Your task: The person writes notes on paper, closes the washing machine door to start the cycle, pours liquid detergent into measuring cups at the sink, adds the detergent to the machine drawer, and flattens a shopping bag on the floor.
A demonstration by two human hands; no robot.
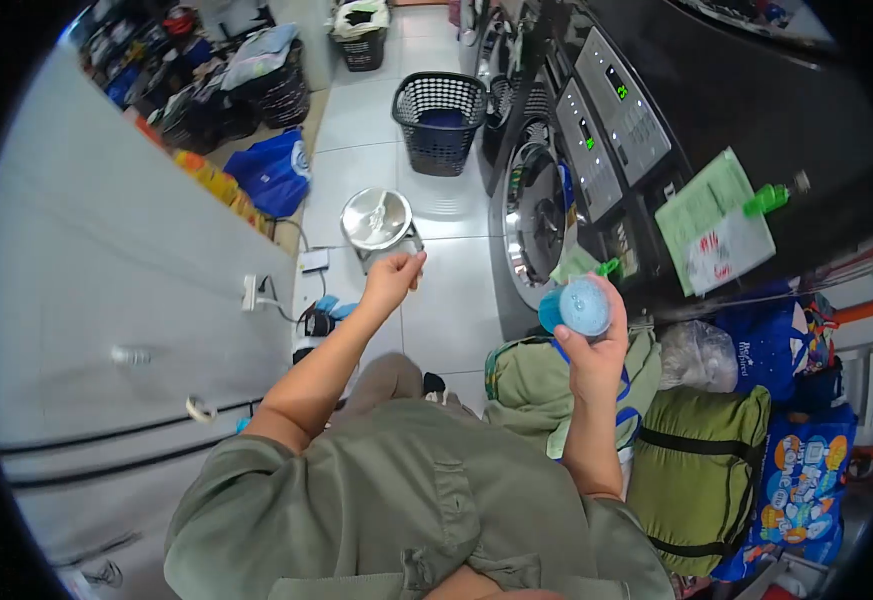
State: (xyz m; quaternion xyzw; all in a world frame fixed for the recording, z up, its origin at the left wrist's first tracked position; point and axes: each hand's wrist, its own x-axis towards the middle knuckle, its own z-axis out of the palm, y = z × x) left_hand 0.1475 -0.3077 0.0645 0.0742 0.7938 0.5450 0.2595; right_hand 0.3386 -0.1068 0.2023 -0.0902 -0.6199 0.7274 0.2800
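My right hand [596, 350] is wrapped round a clear cup [548, 312] of blue liquid, with pale foam on top. It holds the cup upright in front of the lower part of a dark front-loading washing machine [528, 225]. My left hand [394, 285] is closed, thumb and fingers drawn together, and nothing shows in it. Just beyond that hand stands a round, shiny silver-topped piece like a low stool [376, 218]. Below the cup, a light green cloth bag [526, 385] with blue handles sits on the floor.
A black laundry basket [439, 135] stands on the tiled floor ahead, near a blue bag [268, 172]. Green paper tags [706, 215] hang by a clip on the machines. An olive strapped bundle [701, 475] lies at right; a white wall [146, 300] runs along the left.
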